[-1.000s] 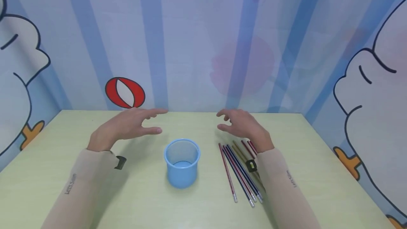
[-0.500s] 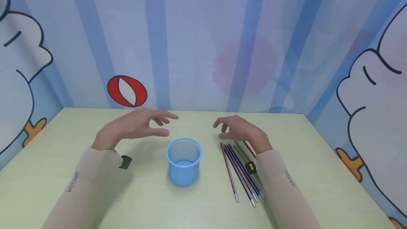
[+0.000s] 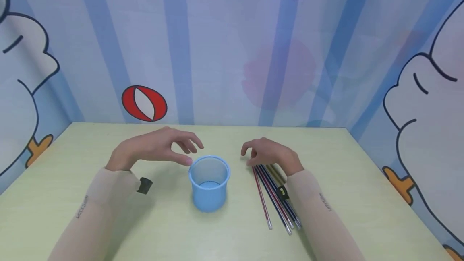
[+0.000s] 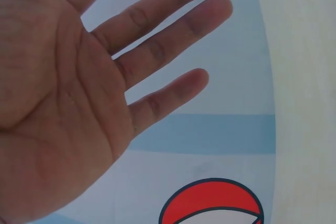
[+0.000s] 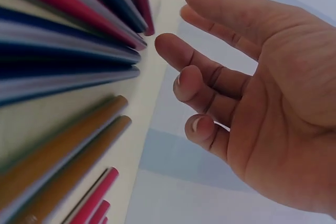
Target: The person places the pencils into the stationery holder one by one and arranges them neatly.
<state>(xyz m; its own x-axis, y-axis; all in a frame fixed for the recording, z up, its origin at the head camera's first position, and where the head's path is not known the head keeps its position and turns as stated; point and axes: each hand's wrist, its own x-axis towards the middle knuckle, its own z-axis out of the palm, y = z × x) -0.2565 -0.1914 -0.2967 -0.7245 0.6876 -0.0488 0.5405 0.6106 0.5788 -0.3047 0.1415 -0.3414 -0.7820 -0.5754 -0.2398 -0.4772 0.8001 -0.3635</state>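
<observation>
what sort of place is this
Possibly a children's activity corner or a staged booth: a cartoon-printed, blue-striped backdrop behind a pale yellow-green table that holds slim red, blue and gold wooden-looking pencils.

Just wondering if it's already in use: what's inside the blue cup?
In the head view, the blue cup shows only its inner wall and part of its floor, with no contents visible. The near wall covers the rest of the floor.
</observation>
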